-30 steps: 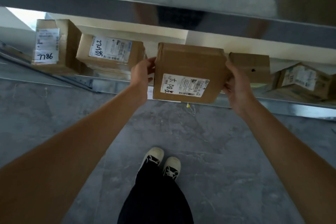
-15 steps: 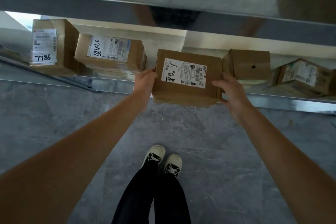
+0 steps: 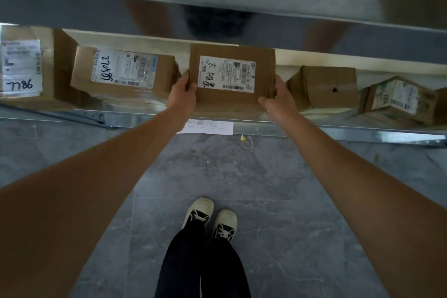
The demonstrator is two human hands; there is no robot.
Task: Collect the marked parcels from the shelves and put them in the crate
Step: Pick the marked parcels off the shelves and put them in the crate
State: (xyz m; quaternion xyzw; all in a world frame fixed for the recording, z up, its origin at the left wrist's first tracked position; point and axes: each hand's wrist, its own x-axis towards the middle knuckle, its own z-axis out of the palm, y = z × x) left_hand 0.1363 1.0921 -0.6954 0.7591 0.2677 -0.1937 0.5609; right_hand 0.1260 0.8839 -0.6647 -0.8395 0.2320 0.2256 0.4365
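- Head view: cardboard parcel [image 3: 232, 80] sits at the front of the lower metal shelf [image 3: 338, 130], long axis running left-right along the shelf edge, labelled face up toward the camera.
- Its white shipping label [image 3: 227, 74] carries printed barcodes and black handwritten marks down its left side.
- Parcel is a plain brown rectangular box, matte corrugated board, square edges.
- Left hand [image 3: 182, 94] grips the parcel's left end, thumb curled over the top face.
- Right hand [image 3: 278, 97] grips the right end, fingers wrapped round the near corner.
- Neighbours on the same shelf: labelled box [image 3: 125, 72] just beside on the left, box marked 7786 [image 3: 21, 68] at far left, unlabelled box with a dark hole [image 3: 326, 87] just beside on the right, tilted labelled box [image 3: 399, 99] further right.
- Shelf is shiny, reflective metal; paper tag [image 3: 208, 127] on its front lip.
- Grey marbled floor [image 3: 278, 176] below, pale sneakers [image 3: 210, 218].
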